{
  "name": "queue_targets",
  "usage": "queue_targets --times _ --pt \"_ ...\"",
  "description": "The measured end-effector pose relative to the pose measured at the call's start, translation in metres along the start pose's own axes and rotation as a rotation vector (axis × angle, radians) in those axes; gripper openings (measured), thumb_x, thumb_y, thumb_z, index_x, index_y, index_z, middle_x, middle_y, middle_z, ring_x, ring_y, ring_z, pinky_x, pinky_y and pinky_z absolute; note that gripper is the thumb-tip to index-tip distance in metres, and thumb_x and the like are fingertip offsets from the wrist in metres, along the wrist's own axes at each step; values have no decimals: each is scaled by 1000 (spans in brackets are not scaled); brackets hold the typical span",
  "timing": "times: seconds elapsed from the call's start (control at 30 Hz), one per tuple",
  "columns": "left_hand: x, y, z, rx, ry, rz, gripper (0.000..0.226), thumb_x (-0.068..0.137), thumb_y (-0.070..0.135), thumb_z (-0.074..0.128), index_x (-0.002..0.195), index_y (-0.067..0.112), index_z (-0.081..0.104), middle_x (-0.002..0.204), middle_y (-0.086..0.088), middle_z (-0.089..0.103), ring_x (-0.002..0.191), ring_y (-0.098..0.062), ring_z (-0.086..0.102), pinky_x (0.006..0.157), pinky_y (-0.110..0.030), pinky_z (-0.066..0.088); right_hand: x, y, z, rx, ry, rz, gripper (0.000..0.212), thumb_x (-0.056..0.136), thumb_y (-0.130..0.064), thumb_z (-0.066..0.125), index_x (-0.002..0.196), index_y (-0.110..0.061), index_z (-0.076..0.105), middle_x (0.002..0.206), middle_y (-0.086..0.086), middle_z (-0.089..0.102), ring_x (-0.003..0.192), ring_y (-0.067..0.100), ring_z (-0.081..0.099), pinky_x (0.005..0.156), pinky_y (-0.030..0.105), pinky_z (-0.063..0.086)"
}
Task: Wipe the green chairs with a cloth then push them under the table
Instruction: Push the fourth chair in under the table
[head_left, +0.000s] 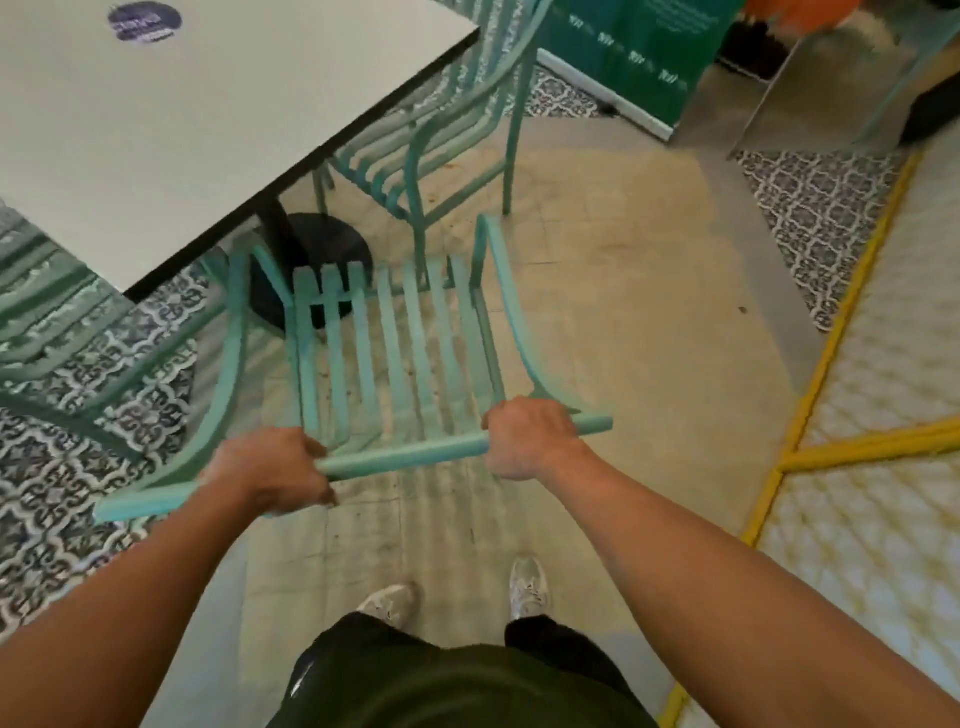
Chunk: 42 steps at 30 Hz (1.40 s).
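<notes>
A green slatted chair (395, 332) stands right in front of me, its seat facing the white table (171, 135). My left hand (270, 475) and my right hand (530, 441) are both closed around the chair's top back rail (405, 457), one near each end. The front of the seat sits just outside the table's near corner, by the black table base (317, 249). No cloth is visible.
A second green chair (441, 140) is tucked at the table's right side. Part of a third green chair (62, 332) shows at the left. A green banner stand (628, 57) is at the back. Yellow floor strips (831, 343) run on the right. My feet (530, 587) are behind the chair.
</notes>
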<state>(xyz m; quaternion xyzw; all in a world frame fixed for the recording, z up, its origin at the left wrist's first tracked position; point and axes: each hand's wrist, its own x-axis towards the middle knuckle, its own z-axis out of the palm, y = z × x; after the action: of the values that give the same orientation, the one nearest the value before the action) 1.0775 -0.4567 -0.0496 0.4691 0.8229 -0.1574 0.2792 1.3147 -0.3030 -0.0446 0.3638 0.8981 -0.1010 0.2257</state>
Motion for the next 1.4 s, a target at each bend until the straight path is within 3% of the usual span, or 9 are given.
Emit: queue_targets --times 0.1,0.17,0.23,0.4,0.53,0.67,0.83,1.13,1.4 --pt "-16 7 21 107 296 -166 56 55 70 47 91 35 71 85 5 70 79 -22 66 69 -33 46 10 11 7 -4 36 -102 34 70 -34 52 98 -19 64 88 3 66 80 29 63 60 33 40" --pt "-16 14 26 167 350 -210 53 59 67 46 88 32 72 84 3 72 81 -24 68 72 -34 45 14 16 8 -6 39 -125 34 70 -38 52 97 -21 64 71 -1 54 66 27 54 56 32 38" --pt "-15 20 24 183 346 -240 54 61 68 47 91 32 73 84 0 72 81 -26 68 70 -34 47 16 21 7 -2 37 -135 35 69 -41 53 96 -22 62 65 -4 41 62 24 44 57 33 37" --pt "-26 49 25 102 304 -281 61 61 75 48 87 26 73 66 2 54 64 -24 53 59 -32 37 14 46 4 -22 21 -180 41 63 -42 48 98 -28 63 62 -8 39 64 23 45 60 33 36" --pt "-49 92 38 -25 296 -293 52 60 69 52 76 22 68 61 4 49 62 -22 49 58 -31 35 6 76 -1 -129 -48 -177 51 59 -47 43 102 -30 64 74 -6 49 71 23 49 61 33 37" --pt "-76 119 59 -122 253 -263 35 61 56 58 76 25 63 61 5 48 62 -20 51 57 -30 35 -6 93 -2 -200 -55 -213 43 63 -42 46 99 -26 64 89 -2 63 78 25 54 66 34 43" --pt "-111 116 91 -174 151 -149 27 63 45 60 86 31 63 68 9 52 62 -15 48 55 -29 34 -22 100 -1 -278 -99 -270 50 69 -35 47 116 -40 62 105 -6 64 100 22 59 79 35 49" --pt "-121 109 105 -181 226 -231 34 66 55 50 80 29 67 63 9 54 56 -12 50 48 -27 32 -11 108 1 -296 -68 -309 58 63 -37 45 117 -49 60 107 -8 66 98 21 60 77 34 48" --pt "-72 113 65 -206 262 -297 37 71 60 50 82 30 70 61 9 52 53 -10 47 50 -27 33 59 125 -34 -306 -16 -352 59 63 -35 45 119 -41 60 108 -5 66 101 23 61 79 34 46"
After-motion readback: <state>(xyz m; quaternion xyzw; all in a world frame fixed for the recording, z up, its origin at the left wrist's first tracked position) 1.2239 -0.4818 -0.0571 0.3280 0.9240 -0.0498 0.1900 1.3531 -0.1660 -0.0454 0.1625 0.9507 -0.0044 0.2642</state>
